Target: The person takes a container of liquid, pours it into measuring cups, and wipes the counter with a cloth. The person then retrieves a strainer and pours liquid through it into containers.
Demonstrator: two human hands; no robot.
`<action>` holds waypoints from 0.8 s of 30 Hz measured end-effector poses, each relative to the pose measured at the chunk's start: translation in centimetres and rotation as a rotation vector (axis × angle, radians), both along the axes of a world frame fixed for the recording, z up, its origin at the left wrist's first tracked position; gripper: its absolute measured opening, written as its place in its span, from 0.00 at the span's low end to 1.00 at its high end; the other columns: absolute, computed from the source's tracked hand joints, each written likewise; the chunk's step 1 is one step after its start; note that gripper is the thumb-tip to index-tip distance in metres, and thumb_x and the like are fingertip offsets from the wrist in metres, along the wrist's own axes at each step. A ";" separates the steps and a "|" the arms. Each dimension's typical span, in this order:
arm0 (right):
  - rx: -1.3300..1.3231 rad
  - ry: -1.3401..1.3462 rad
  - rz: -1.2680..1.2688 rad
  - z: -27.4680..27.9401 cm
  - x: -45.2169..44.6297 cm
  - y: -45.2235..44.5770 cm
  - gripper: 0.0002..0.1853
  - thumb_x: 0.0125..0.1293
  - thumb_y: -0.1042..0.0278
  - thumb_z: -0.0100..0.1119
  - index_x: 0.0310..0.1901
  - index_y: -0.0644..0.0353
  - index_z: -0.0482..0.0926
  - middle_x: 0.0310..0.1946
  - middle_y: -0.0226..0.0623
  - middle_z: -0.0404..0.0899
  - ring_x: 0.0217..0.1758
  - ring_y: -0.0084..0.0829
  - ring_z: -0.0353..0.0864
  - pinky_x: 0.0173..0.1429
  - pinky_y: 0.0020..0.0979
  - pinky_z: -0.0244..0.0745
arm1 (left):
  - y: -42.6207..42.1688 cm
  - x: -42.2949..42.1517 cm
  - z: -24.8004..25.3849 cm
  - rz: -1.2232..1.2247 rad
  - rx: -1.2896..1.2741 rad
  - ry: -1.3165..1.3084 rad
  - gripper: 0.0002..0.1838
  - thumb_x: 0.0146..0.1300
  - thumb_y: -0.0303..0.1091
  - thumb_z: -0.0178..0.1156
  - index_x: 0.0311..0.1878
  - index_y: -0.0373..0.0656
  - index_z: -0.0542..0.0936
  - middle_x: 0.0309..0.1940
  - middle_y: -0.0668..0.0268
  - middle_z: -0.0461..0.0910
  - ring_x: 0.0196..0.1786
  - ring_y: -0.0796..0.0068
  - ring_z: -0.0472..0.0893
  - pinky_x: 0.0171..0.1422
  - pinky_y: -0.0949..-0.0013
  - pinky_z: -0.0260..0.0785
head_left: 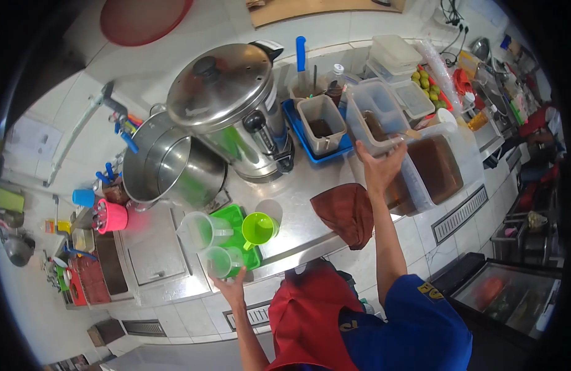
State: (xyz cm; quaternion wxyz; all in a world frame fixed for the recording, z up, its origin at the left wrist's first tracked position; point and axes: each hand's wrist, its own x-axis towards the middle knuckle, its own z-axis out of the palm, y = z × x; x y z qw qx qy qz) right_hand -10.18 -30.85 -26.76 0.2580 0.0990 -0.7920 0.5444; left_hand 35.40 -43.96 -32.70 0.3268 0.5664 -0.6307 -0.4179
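The rectangular translucent plastic container (381,102), with brown liquid at its bottom, is over the right part of the steel worktop (291,204), back from the near edge. The right hand (382,164) grips its near end; whether its base touches something, I cannot tell. Beside it, a smaller square translucent container (327,145) stands in a blue plastic tray (296,128). The left hand (231,287) has its fingers around a clear plastic cup (220,262) at the near edge, beside a bright-green plastic mug (259,229). Between the hands, a brown cloth (345,215) hangs over this edge.
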 end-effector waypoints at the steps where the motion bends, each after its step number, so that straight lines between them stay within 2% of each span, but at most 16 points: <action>1: 0.017 0.011 -0.021 -0.1 0.9 0.6 0.55 0.43 0.49 0.87 0.66 0.73 0.65 0.60 0.57 0.72 0.65 0.54 0.72 0.67 0.46 0.71 | -0.7 0.2 -1.7 -0.025 -0.051 -0.003 0.60 0.46 0.35 0.83 0.78 0.35 0.55 0.71 0.49 0.63 0.72 0.54 0.64 0.77 0.55 0.55; 2: 0.037 -0.003 -0.007 0.9 2.2 1.6 0.56 0.44 0.48 0.86 0.67 0.74 0.64 0.62 0.58 0.70 0.66 0.53 0.71 0.68 0.46 0.71 | -1.0 1.0 -2.5 -0.035 -0.102 -0.018 0.58 0.46 0.35 0.83 0.77 0.35 0.56 0.70 0.49 0.64 0.71 0.55 0.65 0.77 0.55 0.56; 5: -0.037 -0.057 0.053 2.8 5.8 3.8 0.50 0.43 0.60 0.88 0.64 0.71 0.66 0.59 0.49 0.72 0.65 0.42 0.72 0.66 0.42 0.73 | -2.1 0.1 -1.8 -0.038 -0.146 0.026 0.52 0.46 0.34 0.83 0.71 0.35 0.62 0.64 0.51 0.70 0.66 0.57 0.71 0.72 0.57 0.63; 7: -0.051 -0.074 0.115 4.0 8.3 5.2 0.47 0.45 0.65 0.87 0.63 0.69 0.66 0.58 0.47 0.71 0.61 0.39 0.77 0.64 0.39 0.78 | -2.2 0.2 -1.3 0.010 -0.150 0.058 0.49 0.46 0.34 0.83 0.69 0.35 0.64 0.63 0.52 0.71 0.64 0.58 0.73 0.70 0.58 0.65; 8: -0.084 -0.040 0.217 4.7 9.6 6.0 0.46 0.46 0.67 0.86 0.64 0.70 0.66 0.58 0.47 0.72 0.60 0.37 0.77 0.63 0.38 0.80 | -1.9 0.2 -0.6 0.036 -0.147 0.097 0.48 0.47 0.33 0.82 0.68 0.35 0.65 0.62 0.53 0.72 0.63 0.58 0.74 0.69 0.59 0.66; 10: -0.038 -0.087 0.232 6.3 12.2 7.1 0.45 0.47 0.69 0.85 0.64 0.70 0.66 0.58 0.48 0.73 0.61 0.38 0.77 0.62 0.38 0.79 | -1.6 1.3 1.0 0.065 -0.156 0.150 0.46 0.47 0.32 0.82 0.67 0.35 0.65 0.60 0.53 0.73 0.61 0.58 0.75 0.67 0.59 0.68; 12: 0.039 -0.093 0.327 7.3 13.9 8.4 0.45 0.47 0.70 0.84 0.64 0.70 0.66 0.58 0.48 0.73 0.61 0.39 0.76 0.61 0.37 0.77 | -1.1 2.1 2.5 0.061 -0.291 0.172 0.45 0.47 0.31 0.80 0.67 0.36 0.65 0.60 0.53 0.73 0.62 0.59 0.75 0.67 0.59 0.68; 14: 0.099 -0.020 0.396 8.6 15.6 8.7 0.43 0.44 0.68 0.84 0.62 0.67 0.68 0.54 0.44 0.73 0.58 0.36 0.75 0.63 0.38 0.74 | -0.7 1.5 5.6 -0.049 -0.228 0.279 0.46 0.47 0.31 0.80 0.68 0.36 0.65 0.60 0.52 0.73 0.63 0.59 0.75 0.67 0.59 0.68; 16: -0.009 -0.160 0.523 10.0 17.2 8.7 0.43 0.42 0.67 0.85 0.59 0.66 0.69 0.52 0.41 0.73 0.58 0.35 0.75 0.63 0.37 0.73 | -0.3 -0.2 9.1 -0.153 -0.169 0.371 0.46 0.46 0.31 0.80 0.68 0.37 0.65 0.60 0.52 0.74 0.63 0.59 0.75 0.67 0.59 0.68; 18: 0.042 -0.112 0.558 10.1 17.5 8.8 0.43 0.40 0.66 0.86 0.58 0.65 0.69 0.51 0.41 0.73 0.57 0.36 0.76 0.62 0.37 0.74 | 0.1 -2.4 12.3 -0.442 -0.262 0.203 0.48 0.44 0.33 0.80 0.70 0.36 0.65 0.59 0.52 0.74 0.64 0.56 0.75 0.68 0.56 0.67; 19: 0.095 -0.081 0.619 10.1 17.6 8.6 0.43 0.38 0.65 0.86 0.56 0.65 0.70 0.50 0.41 0.73 0.57 0.37 0.76 0.60 0.37 0.74 | 0.2 -3.2 13.5 -0.449 -0.271 0.209 0.48 0.44 0.33 0.80 0.70 0.36 0.65 0.59 0.52 0.74 0.64 0.56 0.75 0.68 0.56 0.67; 21: 0.160 -0.033 0.641 11.2 18.0 8.5 0.44 0.36 0.64 0.87 0.56 0.64 0.70 0.49 0.42 0.73 0.55 0.40 0.77 0.58 0.38 0.74 | 0.7 -5.1 15.2 -0.630 -0.401 0.042 0.51 0.42 0.36 0.79 0.71 0.37 0.65 0.60 0.53 0.74 0.63 0.50 0.73 0.68 0.52 0.66; 23: 0.268 0.133 0.687 11.7 17.7 8.2 0.46 0.33 0.62 0.87 0.57 0.63 0.72 0.50 0.45 0.74 0.53 0.47 0.77 0.54 0.40 0.75 | 1.1 -6.4 16.2 -0.658 -0.396 0.026 0.51 0.42 0.36 0.79 0.71 0.38 0.65 0.60 0.52 0.73 0.62 0.48 0.73 0.68 0.51 0.66; 24: 0.267 0.138 0.691 12.1 17.5 8.0 0.46 0.33 0.62 0.87 0.57 0.63 0.72 0.50 0.45 0.74 0.53 0.47 0.77 0.54 0.40 0.75 | 1.4 -6.8 16.5 -0.687 -0.383 0.007 0.51 0.42 0.36 0.78 0.71 0.39 0.65 0.60 0.52 0.73 0.62 0.46 0.72 0.67 0.50 0.65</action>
